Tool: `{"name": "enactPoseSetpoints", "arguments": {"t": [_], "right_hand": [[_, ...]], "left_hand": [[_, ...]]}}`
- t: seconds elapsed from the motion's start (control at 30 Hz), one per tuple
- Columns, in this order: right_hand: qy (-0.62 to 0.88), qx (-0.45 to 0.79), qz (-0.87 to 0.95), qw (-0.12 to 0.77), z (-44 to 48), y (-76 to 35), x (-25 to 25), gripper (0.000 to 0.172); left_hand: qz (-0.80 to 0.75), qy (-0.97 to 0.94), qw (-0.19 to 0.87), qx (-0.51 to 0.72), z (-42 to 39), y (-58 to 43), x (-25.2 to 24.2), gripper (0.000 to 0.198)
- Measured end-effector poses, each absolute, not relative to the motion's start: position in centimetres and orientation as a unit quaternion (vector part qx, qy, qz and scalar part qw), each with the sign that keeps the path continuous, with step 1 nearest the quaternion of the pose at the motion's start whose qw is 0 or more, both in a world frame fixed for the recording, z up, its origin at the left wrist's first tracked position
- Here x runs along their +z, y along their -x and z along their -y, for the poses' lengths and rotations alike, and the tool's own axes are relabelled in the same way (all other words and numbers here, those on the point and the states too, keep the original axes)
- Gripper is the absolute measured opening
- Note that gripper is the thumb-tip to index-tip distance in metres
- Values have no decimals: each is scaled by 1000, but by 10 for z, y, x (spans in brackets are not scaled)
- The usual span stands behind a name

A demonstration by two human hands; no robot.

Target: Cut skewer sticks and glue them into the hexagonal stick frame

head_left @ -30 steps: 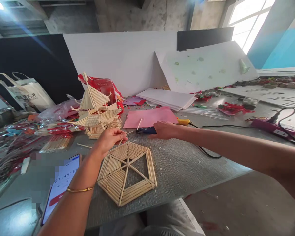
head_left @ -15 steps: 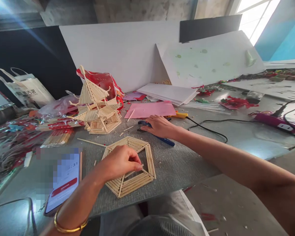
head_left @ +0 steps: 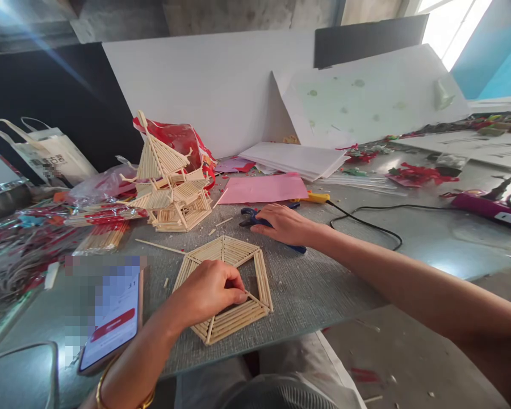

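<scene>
A flat hexagonal frame of thin wooden sticks [head_left: 238, 321] lies on the mat before me. Over its middle, my left hand [head_left: 210, 289] is closed in a pinch, thumb and forefinger at the inner end of a spoke. Whatever sits between those fingertips is hidden. My right hand [head_left: 287, 223] lies over blue-handled pliers [head_left: 249, 216] beyond the frame, fingers curled round them. The pliers rest on the mat, with a handle end showing below the hand. Left of the frame is a loose stick [head_left: 159, 245]; short stick bits are scattered near the pliers.
A tiered stick pagoda model [head_left: 164, 187] stands behind the frame. Nearby are pink paper [head_left: 262, 187], a yellow-handled corded tool [head_left: 317, 197], a phone [head_left: 114, 321], bagged sticks [head_left: 102, 237] and a purple power strip [head_left: 489, 210]. The table's front edge runs close below the frame.
My right hand has settled lower over the pliers, covering more of the handle. My left hand stays pinched over the frame; the pale stick tip seen above its fingers is out of sight.
</scene>
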State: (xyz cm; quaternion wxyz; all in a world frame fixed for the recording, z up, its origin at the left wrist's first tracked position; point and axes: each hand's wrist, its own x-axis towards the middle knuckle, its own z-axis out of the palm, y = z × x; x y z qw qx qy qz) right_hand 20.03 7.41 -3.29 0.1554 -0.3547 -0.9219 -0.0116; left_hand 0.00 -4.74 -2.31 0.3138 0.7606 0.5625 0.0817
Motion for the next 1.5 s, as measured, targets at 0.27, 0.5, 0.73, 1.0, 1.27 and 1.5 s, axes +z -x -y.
{"name": "enactPoseSetpoints", "arguments": {"t": [0.27,0.5,0.73,1.0,1.27,1.5], "right_hand": [[343,-14,928,142,-73,-202,-34,40],[341,-10,930,138,-72,-203,-33,39],[338,0,931,135,-72,-203,-34,38],[326,-10,935,135,-73,-206,-34,39],[323,-30,935,143,-77,-209,-35,37],[333,-25,933,133,-77,-211,-33,35]], "left_hand": [[-580,-755,295,77,54,-2,-24,18],[-590,-758,270,59,58,-4,-18,19],[-567,-776,270,59,57,-3,-19,20],[-556,-789,259,41,50,-4,-19,15],[-542,-788,290,24,45,-4,-15,18],[-540,-792,283,16,43,-6,-14,17]]}}
